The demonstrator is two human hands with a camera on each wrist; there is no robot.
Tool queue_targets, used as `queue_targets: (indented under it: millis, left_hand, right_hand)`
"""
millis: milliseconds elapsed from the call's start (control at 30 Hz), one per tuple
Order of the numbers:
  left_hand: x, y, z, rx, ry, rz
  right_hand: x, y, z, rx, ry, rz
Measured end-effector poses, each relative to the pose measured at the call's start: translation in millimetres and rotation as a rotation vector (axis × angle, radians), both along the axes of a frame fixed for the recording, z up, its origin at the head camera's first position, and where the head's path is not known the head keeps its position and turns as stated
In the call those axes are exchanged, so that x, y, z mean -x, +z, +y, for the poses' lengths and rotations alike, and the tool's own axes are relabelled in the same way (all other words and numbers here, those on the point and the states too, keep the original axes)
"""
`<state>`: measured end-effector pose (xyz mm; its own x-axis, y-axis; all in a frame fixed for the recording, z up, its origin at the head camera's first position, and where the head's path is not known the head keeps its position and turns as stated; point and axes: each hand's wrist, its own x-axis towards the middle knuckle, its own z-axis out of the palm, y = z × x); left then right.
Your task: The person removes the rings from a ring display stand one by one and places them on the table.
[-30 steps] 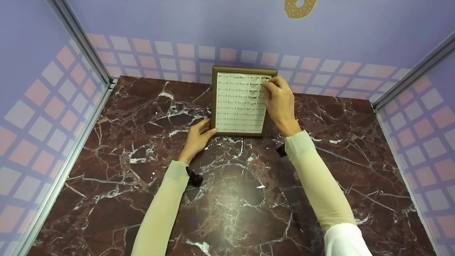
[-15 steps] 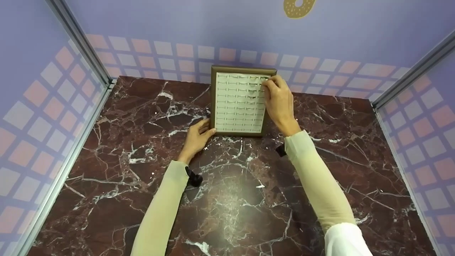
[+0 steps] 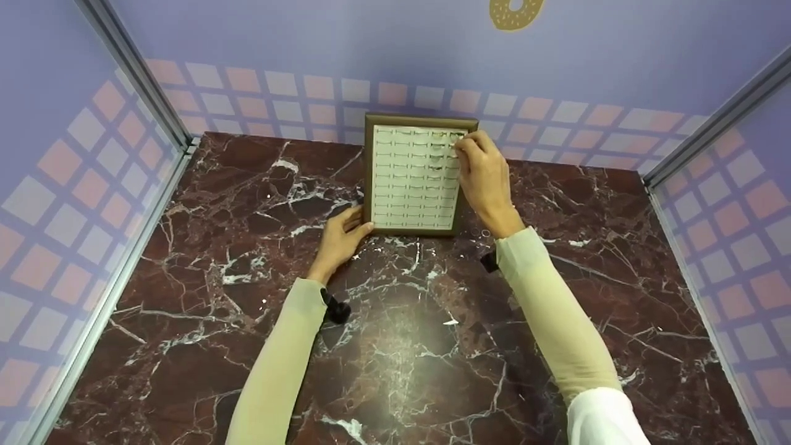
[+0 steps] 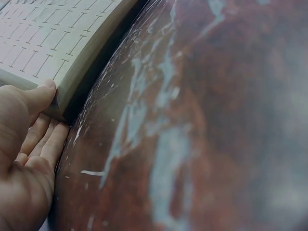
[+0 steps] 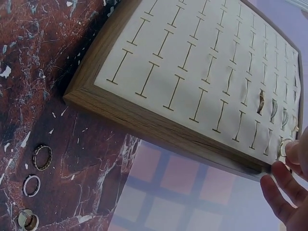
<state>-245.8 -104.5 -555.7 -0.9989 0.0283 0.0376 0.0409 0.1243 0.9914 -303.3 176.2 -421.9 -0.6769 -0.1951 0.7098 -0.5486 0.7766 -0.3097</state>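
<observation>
A ring display tray (image 3: pixel 420 117) with a brown wooden frame and a white slotted pad leans upright near the back wall. My left hand (image 3: pixel 340 240) holds its lower left corner. The thumb (image 4: pixel 43 94) lies on the front of the frame and the other fingers are beneath, partly hidden. At the upper right of the pad, my right hand (image 3: pixel 485 174) pinches a ring (image 5: pixel 285 147) at a slot in the rightmost column. Several rings, among them a gold ring (image 5: pixel 261 102) and a silver ring (image 5: pixel 274 110), sit in the adjoining column of slots.
Three loose rings lie on the dark red marbled surface (image 3: pixel 395 346) beside the tray: a patterned dark ring (image 5: pixel 42 157), a silver ring (image 5: pixel 32 186) and a wide-topped ring (image 5: pixel 28 220). Purple panels with pink and white squares, including the back wall (image 3: pixel 278 37), enclose three sides.
The head view has shifted slightly, so the scene sits a little further left. Both hands keep their places on the tray, the right fingertips staying at the upper right slots.
</observation>
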Motion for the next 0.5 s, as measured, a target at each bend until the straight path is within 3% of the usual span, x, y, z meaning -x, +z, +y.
queue_targets:
  millis: [500]
  left_hand:
    - [-0.7,0.4,0,-0.009,-0.01,0.003]
  right_hand:
    - [-16.3,-0.5,11,0.005,0.05,0.06]
